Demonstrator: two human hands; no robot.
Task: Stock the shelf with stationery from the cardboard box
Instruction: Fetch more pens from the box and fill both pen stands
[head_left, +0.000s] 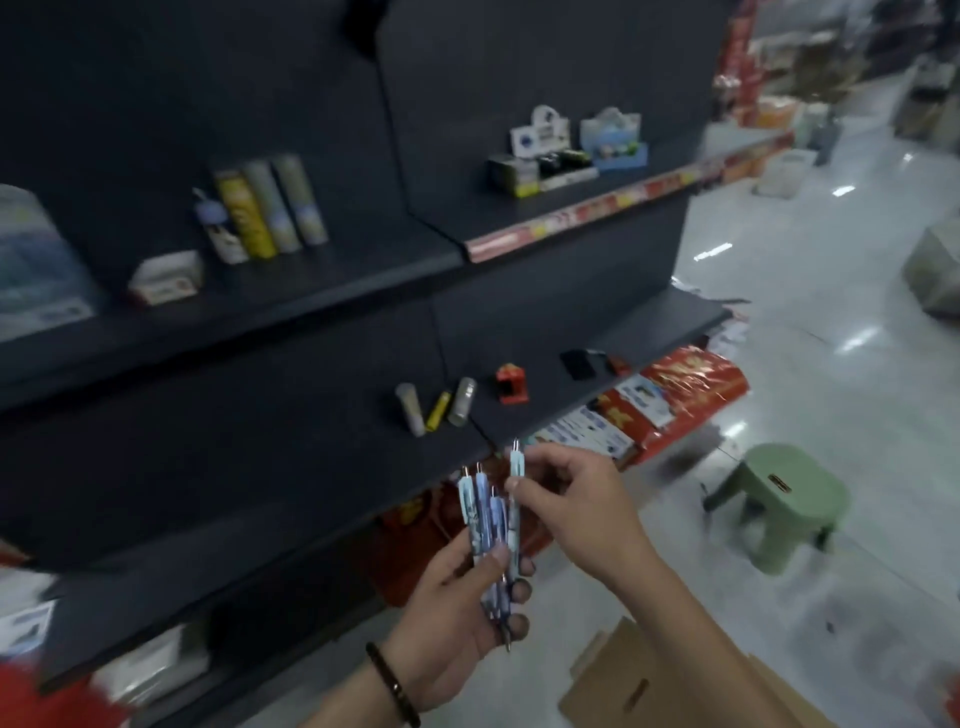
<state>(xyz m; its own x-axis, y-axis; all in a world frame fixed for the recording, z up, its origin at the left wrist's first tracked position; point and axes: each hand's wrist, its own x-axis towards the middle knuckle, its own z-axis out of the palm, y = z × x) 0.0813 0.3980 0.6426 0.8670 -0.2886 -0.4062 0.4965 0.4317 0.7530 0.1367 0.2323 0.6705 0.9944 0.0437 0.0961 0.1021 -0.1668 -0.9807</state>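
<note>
**Between box and shelf: pens sorted in hand**

At waist height before the shelf (234, 457), you are partway through a stocking step: stock is out of the box (644, 686) but not yet set down. Your left hand (457, 597) has its fingers and thumb curled round a bunch of pens (483, 514), held upright with the clicker ends up. Your right hand (566, 499) pinches one pen (516, 465) near its top between thumb and forefinger; that pen stands higher than the rest, so you appear to be drawing it out or evening up the bunch.

I judge the next move needs a spot chosen on the dark board just ahead, where a few tubes (415, 410) lie loose. Place the pens gently, since round barrels will likely roll on a flat board.

All pens share a pale blue patterned barrel with a silvery clicker and a clip. Motion blur hides the print. I count about four or five, though the exact number is unclear.
</note>
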